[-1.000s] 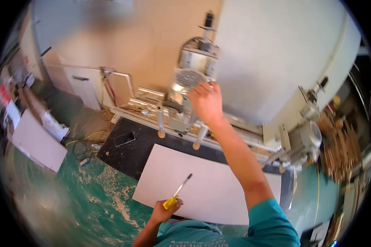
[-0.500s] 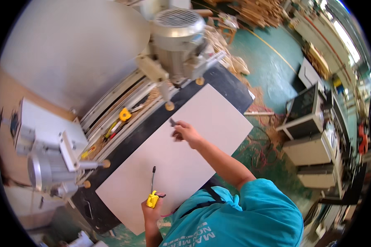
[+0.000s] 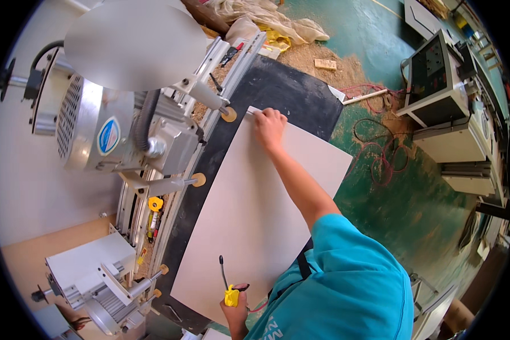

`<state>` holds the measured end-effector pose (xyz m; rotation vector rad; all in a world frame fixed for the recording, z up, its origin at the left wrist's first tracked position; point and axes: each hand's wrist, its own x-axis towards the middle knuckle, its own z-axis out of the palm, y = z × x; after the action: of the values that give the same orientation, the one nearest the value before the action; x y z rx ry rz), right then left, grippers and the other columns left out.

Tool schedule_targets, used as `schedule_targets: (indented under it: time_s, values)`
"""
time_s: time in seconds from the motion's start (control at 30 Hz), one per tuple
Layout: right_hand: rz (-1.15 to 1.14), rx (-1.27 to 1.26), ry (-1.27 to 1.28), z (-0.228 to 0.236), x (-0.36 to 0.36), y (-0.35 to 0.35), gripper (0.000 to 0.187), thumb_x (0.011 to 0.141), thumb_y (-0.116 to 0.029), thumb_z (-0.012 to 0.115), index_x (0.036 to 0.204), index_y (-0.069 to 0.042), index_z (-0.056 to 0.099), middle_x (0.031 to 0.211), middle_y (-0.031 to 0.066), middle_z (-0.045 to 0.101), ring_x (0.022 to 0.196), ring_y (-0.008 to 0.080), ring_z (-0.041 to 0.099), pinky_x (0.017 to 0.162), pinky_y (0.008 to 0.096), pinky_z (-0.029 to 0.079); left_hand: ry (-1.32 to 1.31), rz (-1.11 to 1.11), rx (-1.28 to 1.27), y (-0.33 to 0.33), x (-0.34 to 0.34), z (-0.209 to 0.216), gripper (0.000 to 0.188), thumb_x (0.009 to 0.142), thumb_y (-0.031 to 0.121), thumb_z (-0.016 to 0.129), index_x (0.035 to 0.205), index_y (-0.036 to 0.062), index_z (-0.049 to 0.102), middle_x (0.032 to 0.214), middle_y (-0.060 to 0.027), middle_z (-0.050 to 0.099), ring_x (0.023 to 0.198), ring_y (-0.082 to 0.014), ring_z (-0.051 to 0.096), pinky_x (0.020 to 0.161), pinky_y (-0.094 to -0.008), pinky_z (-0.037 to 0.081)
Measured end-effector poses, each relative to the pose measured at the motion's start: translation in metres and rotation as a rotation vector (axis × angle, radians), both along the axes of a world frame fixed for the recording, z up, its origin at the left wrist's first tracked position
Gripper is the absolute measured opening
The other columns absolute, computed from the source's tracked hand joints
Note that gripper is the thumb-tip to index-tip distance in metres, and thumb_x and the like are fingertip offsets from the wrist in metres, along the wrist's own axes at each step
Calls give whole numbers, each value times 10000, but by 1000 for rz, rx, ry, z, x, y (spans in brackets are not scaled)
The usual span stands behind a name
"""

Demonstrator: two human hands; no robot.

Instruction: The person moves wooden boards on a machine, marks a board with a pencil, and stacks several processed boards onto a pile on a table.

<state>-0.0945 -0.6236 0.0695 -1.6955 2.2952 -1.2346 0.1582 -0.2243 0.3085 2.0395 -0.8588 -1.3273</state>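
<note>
A large white panel (image 3: 249,204) lies on the black table (image 3: 283,85) of a machine. At the near end, my left hand (image 3: 235,313) is wrapped round a yellow air blow gun (image 3: 231,296). Its thin black-tipped nozzle points away over the panel, and a pink hose trails from it. My right hand (image 3: 270,129) reaches to the panel's far left corner with its fingers curled down. A small pale edge shows at the fingertips; what they grip there is mostly hidden.
Machine motors (image 3: 99,127) and rollers (image 3: 198,179) line the table's left side. A yellow tape measure (image 3: 155,204) lies in the trough among sawdust. Pink hoses (image 3: 379,164) coil on the green floor to the right, near a control cabinet (image 3: 436,73).
My right hand has moved from over the panel's middle to its far corner. The small dark thing in its fingers no longer shows. My left hand still holds the blow gun; the view has turned.
</note>
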Motion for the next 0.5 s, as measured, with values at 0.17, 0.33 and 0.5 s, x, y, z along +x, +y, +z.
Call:
schedule_targets:
  time_s: [0.17, 0.33, 0.5]
  values:
    - [-9, 144, -63, 5, -3, -37, 104, 795, -197, 649, 824, -117, 708, 850, 66, 672, 896, 271, 630, 801, 432, 440, -28, -3, -10, -3, -11, 12, 218, 891, 138, 652, 1045, -13, 684, 929, -69, 702, 549, -72, 528, 523, -221, 444]
    - [-228, 260, -157, 10, -32, -15, 139, 769, -217, 636, 763, -81, 662, 833, 127, 693, 786, 342, 663, 700, 481, 501, -7, -153, -71, -3, 2, 2, 235, 892, 145, 641, 1067, -10, 669, 1025, -83, 711, 551, -78, 537, 523, -223, 453]
    - [-389, 270, -217, 12, -127, 117, 118, 765, -181, 625, 801, -74, 660, 860, 168, 680, 827, 385, 657, 729, 481, 518, 55, -243, -134, -8, 14, -14, 255, 879, 199, 668, 1032, -5, 675, 946, -77, 715, 514, -76, 538, 491, -225, 440]
